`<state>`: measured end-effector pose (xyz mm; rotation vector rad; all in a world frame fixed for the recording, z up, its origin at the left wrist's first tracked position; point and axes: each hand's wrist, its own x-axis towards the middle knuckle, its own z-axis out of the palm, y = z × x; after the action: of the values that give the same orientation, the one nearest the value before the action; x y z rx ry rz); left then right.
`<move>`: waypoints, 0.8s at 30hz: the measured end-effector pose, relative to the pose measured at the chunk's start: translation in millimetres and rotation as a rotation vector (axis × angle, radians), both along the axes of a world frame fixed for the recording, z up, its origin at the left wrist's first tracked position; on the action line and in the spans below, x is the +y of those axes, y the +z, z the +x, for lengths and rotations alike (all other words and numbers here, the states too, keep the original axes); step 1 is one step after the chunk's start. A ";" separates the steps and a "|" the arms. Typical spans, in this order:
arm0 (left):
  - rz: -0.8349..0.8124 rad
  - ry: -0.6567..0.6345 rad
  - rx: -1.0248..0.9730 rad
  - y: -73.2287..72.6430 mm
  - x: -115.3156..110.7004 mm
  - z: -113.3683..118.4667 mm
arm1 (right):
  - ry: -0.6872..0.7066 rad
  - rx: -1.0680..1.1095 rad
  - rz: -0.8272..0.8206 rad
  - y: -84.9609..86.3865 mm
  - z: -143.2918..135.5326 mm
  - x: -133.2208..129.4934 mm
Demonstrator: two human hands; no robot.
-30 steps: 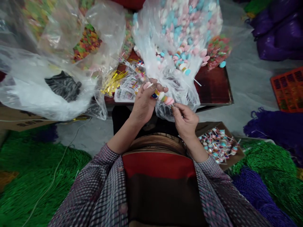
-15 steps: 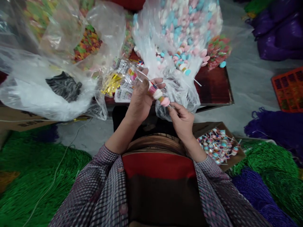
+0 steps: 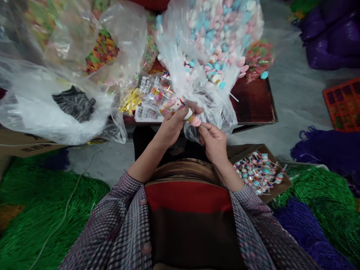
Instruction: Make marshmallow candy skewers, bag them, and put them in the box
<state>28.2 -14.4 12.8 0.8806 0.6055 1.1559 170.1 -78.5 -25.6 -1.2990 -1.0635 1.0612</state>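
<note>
A marshmallow skewer (image 3: 195, 121) with pink and white pieces lies between my two hands. My left hand (image 3: 172, 126) is closed round its upper part, thumb on top, beside a clear wrapper with coloured print (image 3: 177, 102). Lower down, my right hand (image 3: 215, 142) pinches its stick, mostly hidden by the fingers. Just beyond my left hand are clear printed packets (image 3: 150, 108) and a bunch of gold twist ties (image 3: 131, 102). A crumpled clear plastic bag (image 3: 216, 108) lies behind my right hand.
A big bag of pink, white and blue marshmallows (image 3: 213, 28) and bags of gummy rings (image 3: 102, 50) cover the dark red table (image 3: 255, 107). At my right, a cardboard box (image 3: 284, 183) holds wrapped candy sticks. Green (image 3: 50, 210) and purple cord bundles (image 3: 303, 228) flank me.
My left hand has slid down toward my right and closed over the skewer's upper pieces. The printed wrapper now shows above it. My right hand has barely moved.
</note>
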 end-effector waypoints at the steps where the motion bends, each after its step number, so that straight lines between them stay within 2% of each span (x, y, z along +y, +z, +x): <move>1: -0.029 0.011 -0.020 1.0 0.6 -2.0 | -0.013 0.000 0.011 -0.6 0.8 0.5; 5: -0.099 0.110 -0.072 8.4 4.4 -7.7 | -0.058 -0.133 0.063 3.2 2.0 1.0; 10: -0.141 0.195 0.003 11.7 4.4 -3.2 | -0.063 -0.252 0.134 11.2 0.9 -0.3; 13: -0.099 0.199 0.038 9.9 1.7 2.6 | -0.059 -0.197 0.088 9.7 0.7 -1.6; 19: -0.026 0.187 0.055 5.9 -1.0 9.5 | 0.056 0.037 -0.030 6.6 -3.4 -1.1; 24: -0.058 0.139 0.072 4.6 0.6 -3.2 | 0.222 0.044 -0.091 16.0 2.8 0.9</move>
<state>24.9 -13.8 17.4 0.8439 0.7660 1.2294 172.8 -77.6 -9.5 -1.2437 -1.1572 1.3117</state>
